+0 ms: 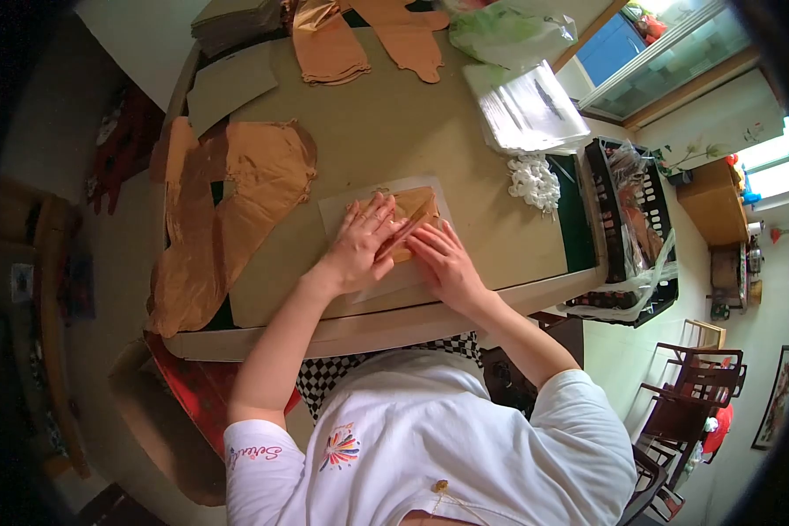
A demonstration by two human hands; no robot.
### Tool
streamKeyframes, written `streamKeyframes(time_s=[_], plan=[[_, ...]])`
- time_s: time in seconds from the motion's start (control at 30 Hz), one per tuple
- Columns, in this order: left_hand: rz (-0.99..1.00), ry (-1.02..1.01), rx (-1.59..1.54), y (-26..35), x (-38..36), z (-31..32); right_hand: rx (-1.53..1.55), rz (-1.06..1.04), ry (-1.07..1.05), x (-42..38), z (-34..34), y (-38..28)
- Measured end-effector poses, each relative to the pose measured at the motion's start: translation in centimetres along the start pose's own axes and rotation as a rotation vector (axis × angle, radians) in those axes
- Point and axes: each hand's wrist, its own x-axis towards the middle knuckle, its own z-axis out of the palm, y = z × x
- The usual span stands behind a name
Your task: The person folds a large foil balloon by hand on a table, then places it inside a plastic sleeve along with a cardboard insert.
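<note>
head view: your left hand [357, 248] and right hand [447, 263] lay flat, fingers spread, on the tan folded piece [412, 215] atop the clear sleeve [342, 210] at table centre; uneven pressure could have skewed it.

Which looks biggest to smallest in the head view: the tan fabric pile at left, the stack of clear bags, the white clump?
1. Tan fabric pile
2. Stack of clear bags
3. White clump
</note>
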Motion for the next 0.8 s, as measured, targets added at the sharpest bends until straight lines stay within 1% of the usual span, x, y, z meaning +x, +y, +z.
streamKeyframes(time_s=[0.07, 0.2, 0.3, 0.4, 0.47, 0.5, 0.53, 0.67, 0.77, 0.8], plan=[[0.021, 0.051, 0.013, -0.1, -0.2, 0.8, 0.036, 0.046, 0.041, -0.7, -1.6, 0.7], [0.034, 0.065, 0.014, 0.0, -0.3, 1.0, 0.078, 0.169, 0.239, 0.2, -4.6, 3.5], [0.046, 0.059, 0.003, 0.4, -0.4, 0.5, 0.113, 0.118, 0.297, 3.4, -5.4, 2.3], [0.076, 0.069, 0.047, 0.3, -0.6, 0.6, 0.152, 0.034, 0.173, 5.8, -3.8, 1.4], [0.073, 0.077, 0.078, 0.3, -0.5, 0.7, -0.031, -0.008, 0.034, 5.8, -1.5, 2.0], [0.054, 0.075, 0.084, 0.5, -0.4, 0.8, -0.150, 0.011, -0.107, 5.5, -0.7, 2.2], [0.034, 0.076, 0.091, 0.5, -0.3, 0.8, -0.166, 0.010, -0.088, 5.2, -0.1, 2.3], [-0.060, 0.403, -0.244, -0.3, -0.7, 0.8, -0.241, -0.013, -0.043, 4.5, 1.2, 2.6], [-0.264, 0.624, -0.201, -1.7, -1.3, 0.1, -0.246, 0.000, -0.050, 4.6, 1.2, 2.2], [-0.327, 0.602, -0.223, -1.9, -1.2, -0.2, -0.249, -0.004, -0.048, 4.6, 1.2, 2.1]])
